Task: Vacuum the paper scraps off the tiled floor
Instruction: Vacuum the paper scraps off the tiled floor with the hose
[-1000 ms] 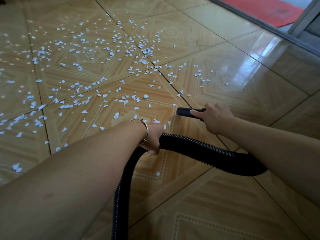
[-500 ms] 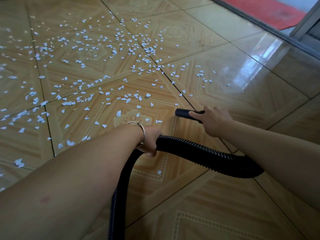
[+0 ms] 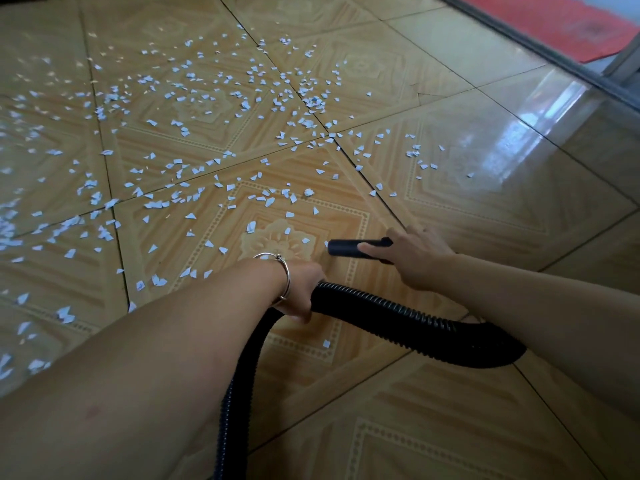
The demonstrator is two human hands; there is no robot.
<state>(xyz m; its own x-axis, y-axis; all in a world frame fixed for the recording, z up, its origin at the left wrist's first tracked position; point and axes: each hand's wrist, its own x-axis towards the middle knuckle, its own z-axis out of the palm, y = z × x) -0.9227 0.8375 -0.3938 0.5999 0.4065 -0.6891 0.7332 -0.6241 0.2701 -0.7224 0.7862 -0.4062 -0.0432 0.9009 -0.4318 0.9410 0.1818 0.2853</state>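
Most white paper scraps (image 3: 251,226) lie left, where the black tube nozzle (image 3: 346,247) gripped by my right hand (image 3: 415,259) points; left hand (image 3: 304,289) clasps black ribbed hose (image 3: 415,317)

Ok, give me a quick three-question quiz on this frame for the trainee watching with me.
1. True or false: the right hand holds the black nozzle with its open end pointing left, toward the paper scraps.
2. What does the left hand grip? A) a broom B) the ribbed hose C) nothing
3. Fill the gap: the left wrist wears a thin metal ____.
Key: 1 true. 2 B. 3 bracelet.
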